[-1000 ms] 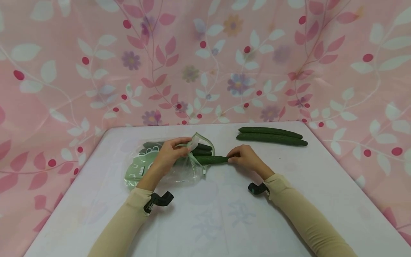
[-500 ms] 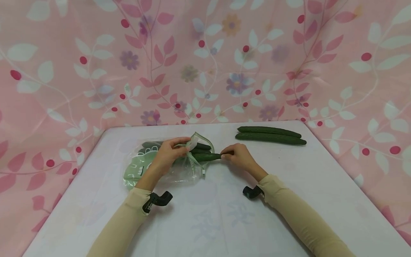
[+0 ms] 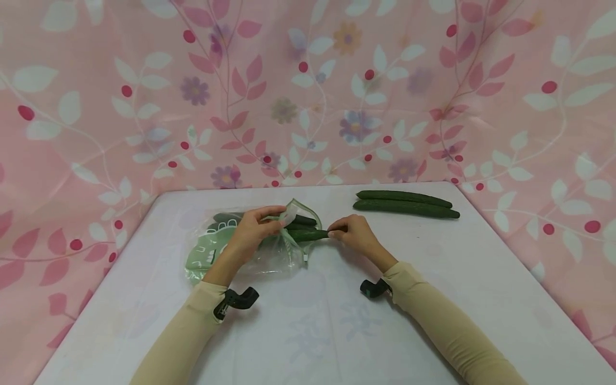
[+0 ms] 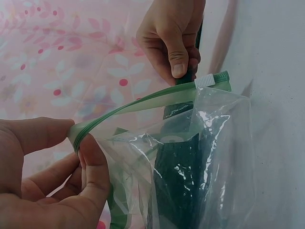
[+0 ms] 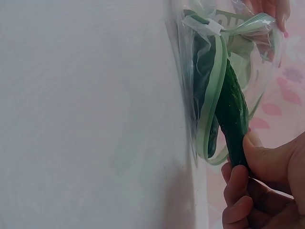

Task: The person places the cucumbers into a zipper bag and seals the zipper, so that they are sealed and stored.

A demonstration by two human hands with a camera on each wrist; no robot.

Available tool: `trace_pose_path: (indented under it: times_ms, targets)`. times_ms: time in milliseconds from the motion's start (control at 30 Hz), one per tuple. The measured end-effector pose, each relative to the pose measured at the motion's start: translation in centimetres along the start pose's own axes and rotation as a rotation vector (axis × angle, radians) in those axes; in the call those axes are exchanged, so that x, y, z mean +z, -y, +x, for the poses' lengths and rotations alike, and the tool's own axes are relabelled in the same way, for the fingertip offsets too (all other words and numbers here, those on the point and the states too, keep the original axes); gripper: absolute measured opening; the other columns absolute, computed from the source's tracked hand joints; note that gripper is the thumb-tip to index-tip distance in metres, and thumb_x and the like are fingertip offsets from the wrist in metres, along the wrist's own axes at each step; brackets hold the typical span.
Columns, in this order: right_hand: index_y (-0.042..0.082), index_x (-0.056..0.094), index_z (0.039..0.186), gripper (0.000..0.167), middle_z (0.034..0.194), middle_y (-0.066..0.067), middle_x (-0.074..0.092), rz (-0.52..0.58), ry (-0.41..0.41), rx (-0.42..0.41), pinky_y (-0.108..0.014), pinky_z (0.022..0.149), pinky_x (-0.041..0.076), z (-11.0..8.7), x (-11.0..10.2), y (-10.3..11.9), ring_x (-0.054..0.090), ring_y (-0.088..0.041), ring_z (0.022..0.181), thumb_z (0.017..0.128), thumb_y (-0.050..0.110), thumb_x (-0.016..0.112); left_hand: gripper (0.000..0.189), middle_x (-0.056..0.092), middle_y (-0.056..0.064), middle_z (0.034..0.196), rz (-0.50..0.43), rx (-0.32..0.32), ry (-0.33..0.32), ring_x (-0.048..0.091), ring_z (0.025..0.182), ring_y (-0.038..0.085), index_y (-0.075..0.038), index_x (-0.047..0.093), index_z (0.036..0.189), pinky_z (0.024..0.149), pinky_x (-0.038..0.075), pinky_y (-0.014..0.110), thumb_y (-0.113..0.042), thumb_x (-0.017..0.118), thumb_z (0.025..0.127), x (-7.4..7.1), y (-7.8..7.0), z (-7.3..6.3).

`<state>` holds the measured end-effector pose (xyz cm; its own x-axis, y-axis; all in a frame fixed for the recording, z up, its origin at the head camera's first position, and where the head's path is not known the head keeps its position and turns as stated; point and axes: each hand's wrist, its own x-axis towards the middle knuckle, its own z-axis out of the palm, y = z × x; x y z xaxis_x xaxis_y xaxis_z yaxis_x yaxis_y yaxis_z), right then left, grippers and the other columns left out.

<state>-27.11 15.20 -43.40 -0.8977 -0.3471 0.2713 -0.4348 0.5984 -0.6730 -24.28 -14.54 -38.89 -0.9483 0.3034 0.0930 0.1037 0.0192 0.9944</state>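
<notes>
A clear zip bag [image 3: 284, 262] with a green print lies on the table, its mouth facing right. My left hand [image 3: 255, 230] pinches the green zip edge at the bag's mouth between thumb and finger, as the left wrist view shows. Between the thumb and fingers of my right hand [image 3: 357, 235] is the tip of a cucumber [image 5: 232, 109]. Most of that cucumber is inside the bag, with its end sticking out of the opening. Other cucumbers [image 3: 303, 220] lie in the bag behind it, partly hidden by the left hand and the print. A white slider [image 4: 205, 80] sits on the zip.
Two long cucumbers [image 3: 406, 206] lie side by side at the back right of the white-covered table [image 3: 308, 331]. A pink floral curtain [image 3: 308, 96] hangs behind the table's back edge.
My right hand has moved left, sliding the cucumber further into the bag, so less of it sticks out. The left hand has stayed at the bag's mouth.
</notes>
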Motion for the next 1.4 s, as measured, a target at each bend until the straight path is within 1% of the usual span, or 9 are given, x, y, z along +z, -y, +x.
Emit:
trace_pose_path:
  times_ms: [167, 267, 533, 733, 1067, 1200, 1333, 1400]
  targets:
    - [0.004, 0.083, 0.103, 0.013, 0.099, -0.007, 0.077, 0.006, -0.006, 0.016, -0.034, 0.071, 0.055, 0.2, 0.3, 0.4, 0.069, -0.015, 0.081, 0.093, 0.012, 0.08, 0.047, 0.054, 0.017, 0.147, -0.004, -0.004, -0.005, 0.061, 0.11, 0.022, 0.006, 0.057, 0.145, 0.09, 0.054, 0.032, -0.003, 0.067, 0.1, 0.2, -0.2, 0.0]
    - [0.004, 0.083, 0.103, 0.013, 0.099, -0.007, 0.077, 0.01, -0.003, 0.023, -0.034, 0.073, 0.056, 0.4, 0.6, 0.7, 0.069, -0.016, 0.083, 0.093, 0.011, 0.08, 0.047, 0.054, 0.018, 0.147, -0.009, -0.003, -0.008, 0.061, 0.108, 0.021, 0.006, 0.057, 0.144, 0.09, 0.054, 0.032, -0.002, 0.067, 0.1, 0.2, -0.1, 0.0]
    - [0.003, 0.083, 0.101, 0.012, 0.097, -0.007, 0.078, 0.006, -0.01, -0.029, -0.035, 0.075, 0.057, 0.8, 1.4, 1.3, 0.07, -0.018, 0.084, 0.092, 0.011, 0.081, 0.047, 0.055, 0.019, 0.146, -0.012, -0.007, -0.019, 0.062, 0.104, 0.02, 0.007, 0.057, 0.144, 0.092, 0.054, 0.035, -0.003, 0.066, 0.099, 0.1, -0.1, -0.1]
    - [0.003, 0.083, 0.103, 0.014, 0.098, -0.007, 0.078, 0.019, -0.006, -0.039, -0.035, 0.076, 0.057, 1.0, 1.8, 1.6, 0.071, -0.018, 0.085, 0.092, 0.011, 0.081, 0.046, 0.054, 0.018, 0.146, -0.008, -0.01, -0.014, 0.062, 0.104, 0.021, 0.006, 0.057, 0.144, 0.091, 0.054, 0.034, -0.004, 0.066, 0.1, 0.1, -0.1, -0.1]
    - [0.004, 0.083, 0.102, 0.012, 0.1, -0.007, 0.077, 0.036, -0.004, -0.001, -0.033, 0.075, 0.057, 1.3, 2.7, 2.2, 0.071, -0.018, 0.085, 0.092, 0.01, 0.081, 0.046, 0.054, 0.02, 0.145, -0.021, -0.006, -0.019, 0.062, 0.103, 0.02, 0.007, 0.057, 0.144, 0.089, 0.054, 0.034, -0.003, 0.066, 0.1, 0.1, -0.2, -0.2]
    - [0.006, 0.084, 0.098, 0.01, 0.096, -0.006, 0.077, 0.014, -0.013, 0.01, -0.033, 0.073, 0.056, 1.5, 3.1, 2.7, 0.069, -0.017, 0.083, 0.089, 0.011, 0.083, 0.047, 0.054, 0.021, 0.146, -0.017, -0.001, -0.015, 0.061, 0.103, 0.019, 0.008, 0.056, 0.144, 0.089, 0.054, 0.033, -0.004, 0.066, 0.1, 0.0, -0.1, -0.2]
    - [0.008, 0.085, 0.094, 0.008, 0.09, -0.002, 0.076, -0.025, -0.026, -0.011, -0.032, 0.071, 0.055, 1.8, 3.7, 2.8, 0.068, -0.015, 0.08, 0.088, 0.012, 0.085, 0.045, 0.055, 0.02, 0.145, -0.019, 0.002, -0.01, 0.061, 0.106, 0.021, 0.007, 0.057, 0.144, 0.088, 0.054, 0.031, -0.003, 0.065, 0.1, 0.1, -0.2, -0.1]
    - [0.008, 0.085, 0.093, 0.007, 0.089, -0.002, 0.076, -0.026, -0.029, -0.019, -0.032, 0.072, 0.055, 1.9, 3.9, 2.8, 0.067, -0.015, 0.079, 0.087, 0.012, 0.086, 0.045, 0.055, 0.02, 0.145, -0.018, 0.003, -0.008, 0.06, 0.107, 0.022, 0.007, 0.057, 0.143, 0.087, 0.054, 0.031, -0.003, 0.065, 0.1, 0.1, -0.3, -0.1]
